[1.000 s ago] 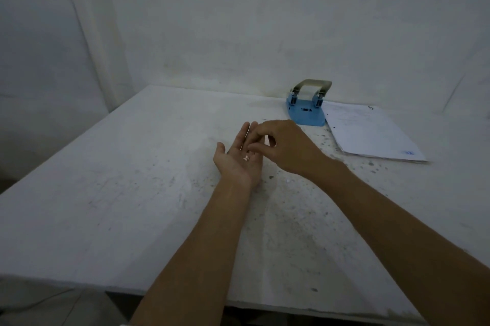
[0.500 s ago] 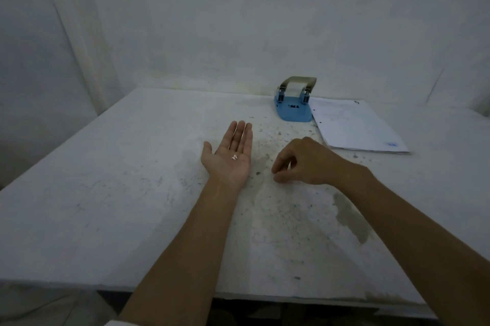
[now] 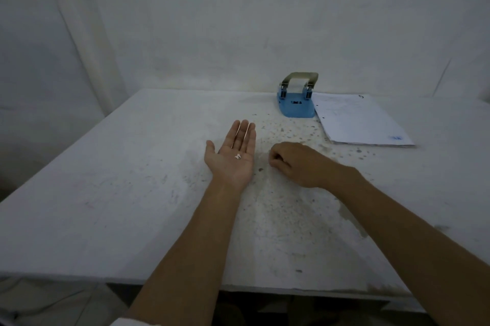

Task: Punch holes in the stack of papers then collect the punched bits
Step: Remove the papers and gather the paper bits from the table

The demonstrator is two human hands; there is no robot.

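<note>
While the left hand [image 3: 233,156] lies palm up on the white table [image 3: 106,193], fingers straight and held side by side, thumb spread out to the side, a few small white punched bits [image 3: 237,157] sit in the hollow of its palm, just below the base of the fingers. Just to the right of it, near but not touching, the right hand [image 3: 297,164] rests knuckles up on the tabletop with its fingers curled in and the fingertips drawn together against the thumb; whether a bit is pinched between them cannot be told from this angle, since the fingertips are turned under and shadowed. Pale flecks dot the speckled surface between the hands and the far edge, and some of them may be more paper bits, though they are too small to tell from the stains. Well beyond the hands, near the back of the table, the blue hole punch [image 3: 297,103] stands upright with its grey lever raised. Just beside it on the right, the stack of papers [image 3: 360,121] lies flat, its near-left edge showing small punched holes, the corner closest to the punch almost touching the base.
</note>
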